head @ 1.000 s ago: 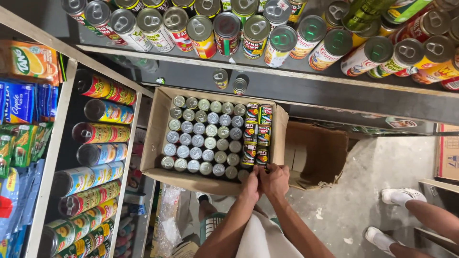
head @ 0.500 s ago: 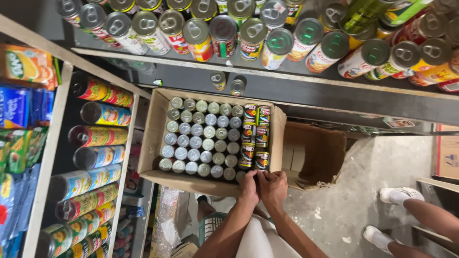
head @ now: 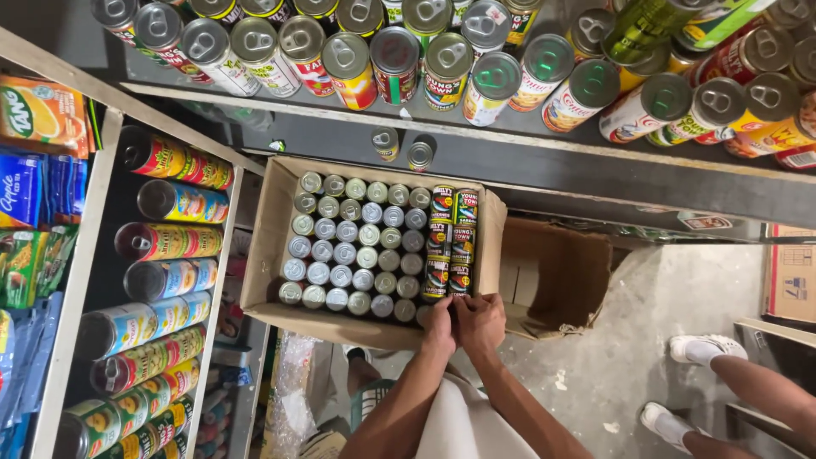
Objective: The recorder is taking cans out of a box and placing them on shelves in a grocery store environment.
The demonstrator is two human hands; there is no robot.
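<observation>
An open brown cardboard box [head: 270, 223] sits at centre frame, packed with upright silver-topped tins [head: 353, 246]; tins lying on their sides with colourful labels [head: 451, 240] fill its 3 o'clock edge. At its 5 o'clock corner, the left hand [head: 439, 325] and right hand [head: 481, 323] touch, fingers curled and pressed together on the rim.

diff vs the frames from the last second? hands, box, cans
Barely any. Both hands stay pressed together at the near edge of the cardboard box, left hand and right hand side by side next to the cans lying on their sides; nothing taken hold of or let go. The box sits slightly lower in view, which looks like camera drift. Upright cans and the shelf cans are unchanged.
</observation>
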